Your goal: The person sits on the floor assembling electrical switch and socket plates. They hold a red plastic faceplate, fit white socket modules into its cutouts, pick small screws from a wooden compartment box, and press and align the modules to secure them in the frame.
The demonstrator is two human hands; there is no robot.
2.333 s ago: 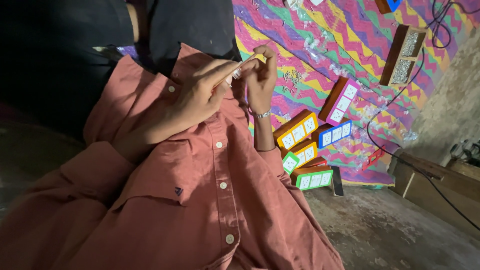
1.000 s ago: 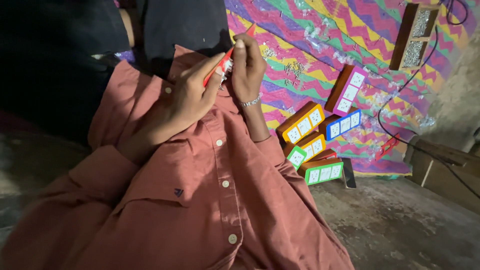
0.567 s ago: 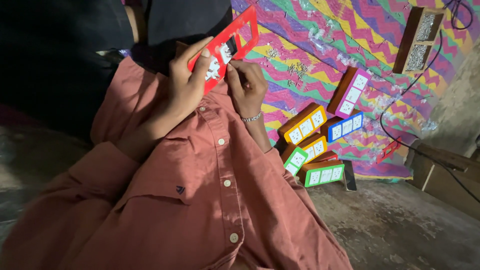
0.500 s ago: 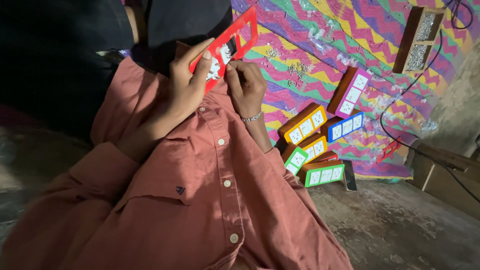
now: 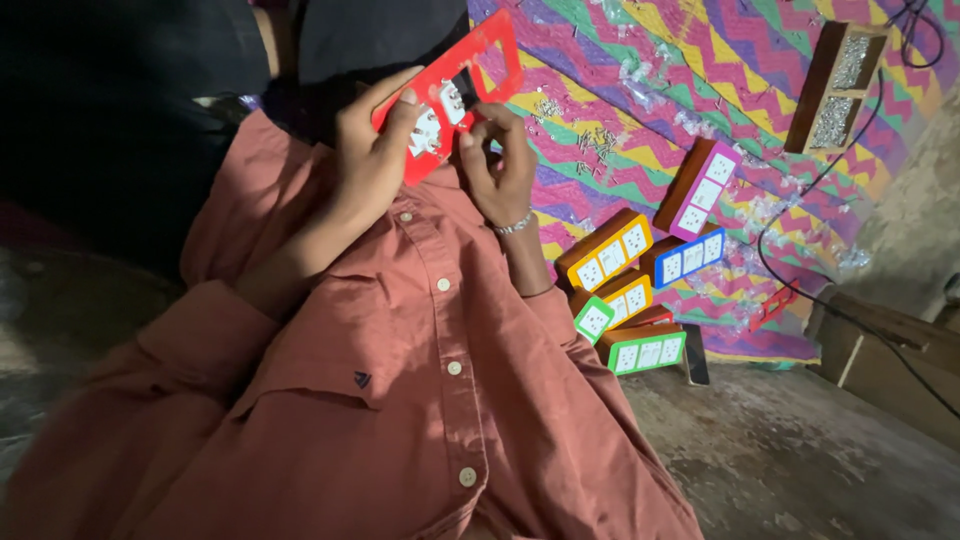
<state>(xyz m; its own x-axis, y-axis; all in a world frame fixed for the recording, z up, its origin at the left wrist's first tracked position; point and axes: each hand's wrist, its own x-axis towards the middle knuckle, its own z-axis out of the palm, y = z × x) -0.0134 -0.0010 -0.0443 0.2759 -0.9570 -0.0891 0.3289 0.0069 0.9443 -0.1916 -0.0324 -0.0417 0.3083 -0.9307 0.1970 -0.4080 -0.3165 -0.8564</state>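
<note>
My left hand [image 5: 368, 150] grips a red plastic switchboard plate [image 5: 492, 62] by its lower left end, thumb across its face, and holds it tilted above my lap. The plate has rectangular windows; white socket modules [image 5: 428, 128] sit in the lower ones and the top window is empty. My right hand [image 5: 503, 165], with a silver bracelet on the wrist, rests its fingertips on the plate's lower right edge, next to the socket modules. My salmon-pink buttoned shirt [image 5: 400, 400] fills the lower part of the view.
A bright zigzag-patterned mat [image 5: 700, 90] lies at the right, strewn with small screws. On it stands a pile of orange, blue, purple and green switchboard boxes [image 5: 640, 285]. A wooden tray of screws [image 5: 835, 85], a black cable [image 5: 800, 290] and a wooden plank [image 5: 890, 360] lie further right.
Both hands first held a small piece close together. The red plate then came up edge-on between them and has turned with its face towards me, a little higher.
</note>
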